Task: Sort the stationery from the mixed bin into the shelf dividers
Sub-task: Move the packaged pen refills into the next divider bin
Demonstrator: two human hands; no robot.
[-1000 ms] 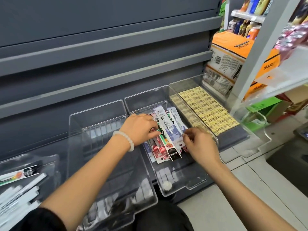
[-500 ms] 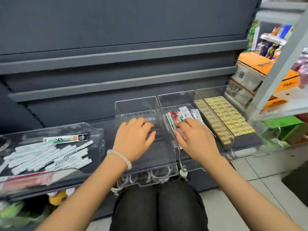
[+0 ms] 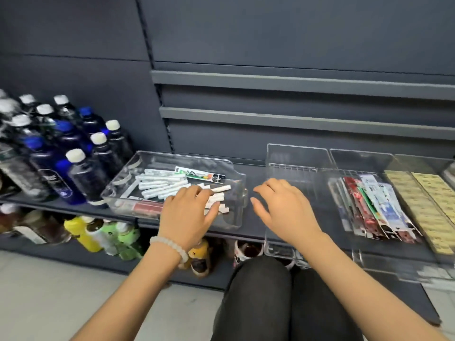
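Many white pens (image 3: 162, 184) still lie in the mixed bin (image 3: 236, 183), over which the left hand (image 3: 188, 212) reaches open-fingered; right of it, the empty-handed right hand (image 3: 283, 209) hovers before the sorted packs (image 3: 374, 205)

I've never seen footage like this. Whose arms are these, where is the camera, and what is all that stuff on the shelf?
There is no machine here: a person wears a camera on their head, looking down at their own arms. The left hand, with a bead bracelet, reaches into a clear bin of white pens and touches them. The right hand hovers open, holding nothing, over an empty clear divider. The next divider to the right holds packaged pens, then yellow packs. Dark bottles stand at the left.
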